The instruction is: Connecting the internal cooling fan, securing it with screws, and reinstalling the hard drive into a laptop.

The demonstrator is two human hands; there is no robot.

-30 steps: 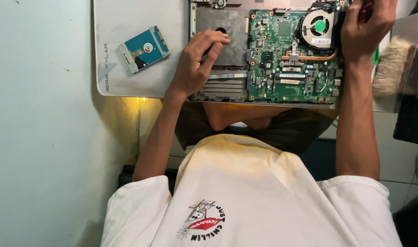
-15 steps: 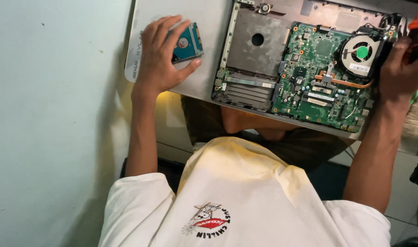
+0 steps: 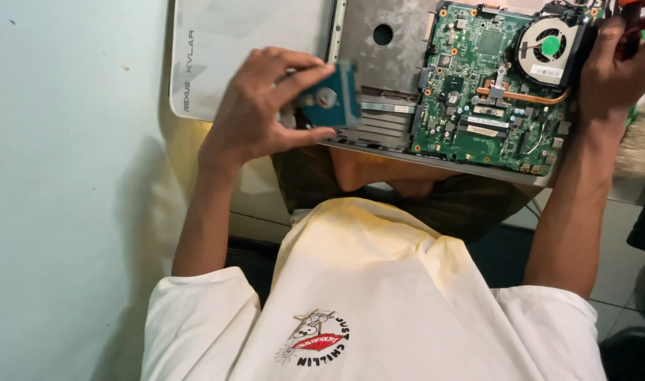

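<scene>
Nearest the camera there's the person's white printed T-shirt (image 3: 379, 296) filling the bottom of the view, with both bare forearms reaching up and away from it. Up on the left, the left hand (image 3: 255, 113) is closed round a small blue hard drive (image 3: 331, 99), pinching it between thumb and fingers and holding it tilted above the near edge of the opened laptop (image 3: 386, 63). Farther right, the right hand (image 3: 618, 67) grips the laptop's right edge just beside the round cooling fan (image 3: 548, 51), with the green circuit board (image 3: 484, 106) between the two hands.
</scene>
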